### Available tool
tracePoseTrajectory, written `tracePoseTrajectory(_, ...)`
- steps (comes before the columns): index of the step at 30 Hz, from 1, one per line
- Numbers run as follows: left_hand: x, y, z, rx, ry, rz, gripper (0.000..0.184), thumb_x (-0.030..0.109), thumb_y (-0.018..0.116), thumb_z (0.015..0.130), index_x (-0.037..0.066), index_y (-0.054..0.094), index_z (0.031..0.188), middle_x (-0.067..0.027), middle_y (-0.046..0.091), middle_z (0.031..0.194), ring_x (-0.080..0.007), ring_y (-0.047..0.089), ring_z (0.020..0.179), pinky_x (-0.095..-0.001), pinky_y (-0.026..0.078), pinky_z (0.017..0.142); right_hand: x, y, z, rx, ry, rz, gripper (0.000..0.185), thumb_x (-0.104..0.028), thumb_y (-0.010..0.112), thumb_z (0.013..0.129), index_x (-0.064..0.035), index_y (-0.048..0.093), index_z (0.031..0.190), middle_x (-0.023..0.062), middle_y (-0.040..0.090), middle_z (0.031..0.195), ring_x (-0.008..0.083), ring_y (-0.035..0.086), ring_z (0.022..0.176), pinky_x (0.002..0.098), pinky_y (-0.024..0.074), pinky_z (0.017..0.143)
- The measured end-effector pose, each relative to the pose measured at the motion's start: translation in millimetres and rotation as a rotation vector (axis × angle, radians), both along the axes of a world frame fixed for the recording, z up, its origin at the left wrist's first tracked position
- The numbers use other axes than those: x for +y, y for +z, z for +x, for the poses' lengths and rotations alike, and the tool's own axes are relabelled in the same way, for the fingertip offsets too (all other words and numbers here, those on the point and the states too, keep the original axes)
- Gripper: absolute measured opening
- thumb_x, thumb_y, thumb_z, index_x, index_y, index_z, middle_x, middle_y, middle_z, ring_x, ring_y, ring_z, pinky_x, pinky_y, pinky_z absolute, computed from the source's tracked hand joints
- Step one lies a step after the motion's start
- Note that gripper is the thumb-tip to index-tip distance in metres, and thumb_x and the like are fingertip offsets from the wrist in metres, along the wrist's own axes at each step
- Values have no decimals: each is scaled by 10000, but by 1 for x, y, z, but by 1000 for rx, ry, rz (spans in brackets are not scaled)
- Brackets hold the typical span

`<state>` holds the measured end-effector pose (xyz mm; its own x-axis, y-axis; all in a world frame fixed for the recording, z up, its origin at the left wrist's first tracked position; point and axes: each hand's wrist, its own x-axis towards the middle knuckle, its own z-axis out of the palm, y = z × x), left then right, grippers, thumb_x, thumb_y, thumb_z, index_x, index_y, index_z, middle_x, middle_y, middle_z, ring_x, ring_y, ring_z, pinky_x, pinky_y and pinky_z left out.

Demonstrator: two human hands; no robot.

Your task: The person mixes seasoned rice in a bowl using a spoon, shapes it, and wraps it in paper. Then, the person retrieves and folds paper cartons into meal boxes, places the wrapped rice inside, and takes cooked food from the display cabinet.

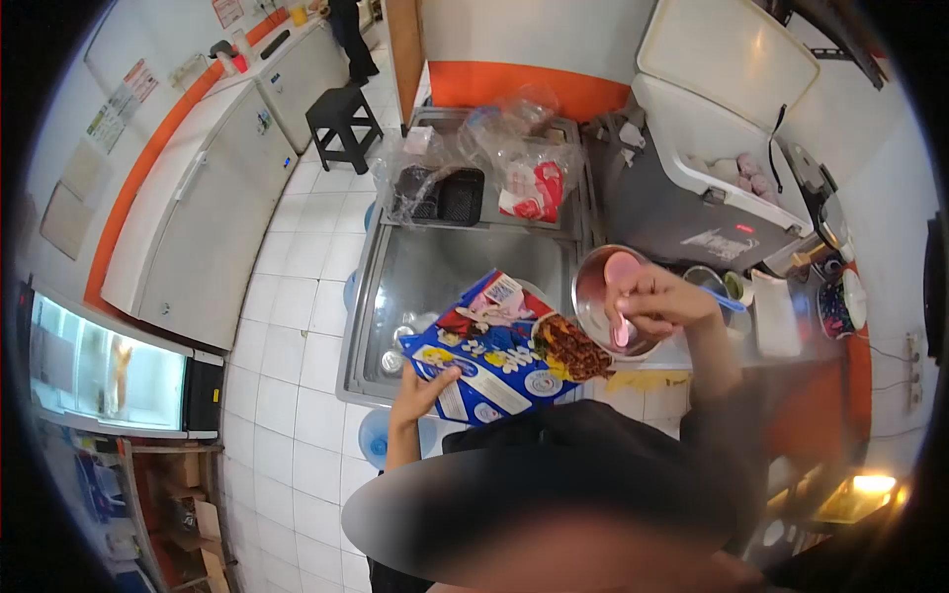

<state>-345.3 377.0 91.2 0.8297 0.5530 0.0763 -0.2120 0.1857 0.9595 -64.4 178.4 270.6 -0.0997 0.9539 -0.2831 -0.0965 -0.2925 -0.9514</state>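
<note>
My left hand (425, 395) is closed on the lower left edge of a large blue food packet (494, 351), printed with a picture of a meat-like dish. The packet is tilted above the metal-rimmed counter unit. My right hand (657, 301) grips a pink spoon (622, 265) over a round metal bowl (590, 287). The spoon's rounded end points away from me, and part of its handle is hidden by my fingers. The right edge of the packet lies close to the bowl; whether they touch I cannot tell. What the bowl holds is not clear.
Clear plastic bags, a black tray (460, 196) and a red-and-white packet (534, 191) lie at the unit's far end. An open-lidded cooler box (652, 158) stands at right, near a blue-handled utensil (727, 299). A black stool (343, 124) and another person (348, 40) are farther back.
</note>
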Motion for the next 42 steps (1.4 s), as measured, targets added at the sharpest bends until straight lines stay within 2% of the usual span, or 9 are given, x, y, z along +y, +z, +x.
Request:
tracePoseTrajectory(7, 13, -12, 32, -118, 54, -261, 496, 89, 653, 824, -6, 416, 1248, -101, 552, 1154, -188, 552, 1042, -329, 438, 915, 16, -30, -18, 571, -394, 565, 235, -210, 425, 966, 12, 491, 928, 11, 457, 498, 66, 355, 361, 205, 324, 391)
tracePoseTrajectory(12, 4, -7, 51, -88, 139, -444, 459, 114, 606, 864, -6, 407, 1259, -114, 547, 1170, -192, 566, 1030, -325, 462, 897, 16, -53, -30, 430, -489, 523, 217, -243, 432, 962, -33, 463, 918, 27, 487, 605, 100, 482, 517, 259, 431, 559)
tracePoseTrajectory(17, -10, -11, 45, -92, 18, -512, 451, 122, 559, 884, -10, 391, 1281, -122, 559, 1168, -212, 576, 1038, -342, 471, 898, -8, -50, -17, 655, -276, 408, 234, -238, 417, 967, -31, 456, 865, 26, 471, 527, 84, 440, 415, 224, 393, 444)
tracePoseTrajectory(21, -1, -27, 37, -191, -153, -513, 449, 136, 532, 896, -38, 376, 1280, -169, 568, 1173, -260, 612, 1004, -384, 501, 888, -12, -32, -6, 452, -208, 270, 269, -225, 422, 968, -6, 496, 830, 2, 444, 479, 52, 390, 373, 172, 281, 362)
tracePoseTrajectory(23, 8, -33, 44, -104, -290, -517, 459, 105, 586, 865, -25, 407, 1268, -140, 575, 1161, -218, 599, 1015, -348, 494, 871, -2, -26, -11, -45, -257, 288, 278, -216, 469, 950, 22, 517, 815, 1, 435, 479, 33, 367, 365, 176, 275, 361)
tracePoseTrajectory(27, 7, -9, 68, -77, -364, -438, 543, 116, 686, 800, -28, 424, 1253, -112, 594, 1137, -185, 602, 993, -327, 484, 872, 50, -69, -17, -203, -364, 384, 288, -239, 501, 944, 4, 568, 1084, 14, 617, 858, 64, 566, 720, 197, 450, 616)
tracePoseTrajectory(38, 12, 30, 62, 48, -131, -203, 606, 101, 767, 708, -18, 466, 1220, -92, 599, 1105, -158, 579, 988, -306, 462, 884, 92, -120, 8, 49, -499, 329, 349, -201, 607, 872, -15, 547, 1161, 54, 593, 1115, 123, 550, 1033, 285, 431, 921)
tracePoseTrajectory(39, 16, 24, 57, 35, -66, -167, 602, 95, 756, 718, -11, 458, 1230, -89, 592, 1110, -158, 574, 995, -302, 457, 886, 95, -69, 10, -204, -213, 517, 201, -159, 553, 912, -10, 581, 1045, 16, 616, 991, 99, 576, 920, 260, 459, 830)
tracePoseTrajectory(42, 5, 11, 54, -240, 217, -181, 607, 49, 690, 766, 18, 387, 1292, -82, 549, 1152, -162, 554, 1014, -308, 444, 896, 94, -47, 2, -362, -304, 485, 172, -145, 478, 951, -18, 568, 878, -7, 572, 746, 72, 558, 682, 216, 449, 602)
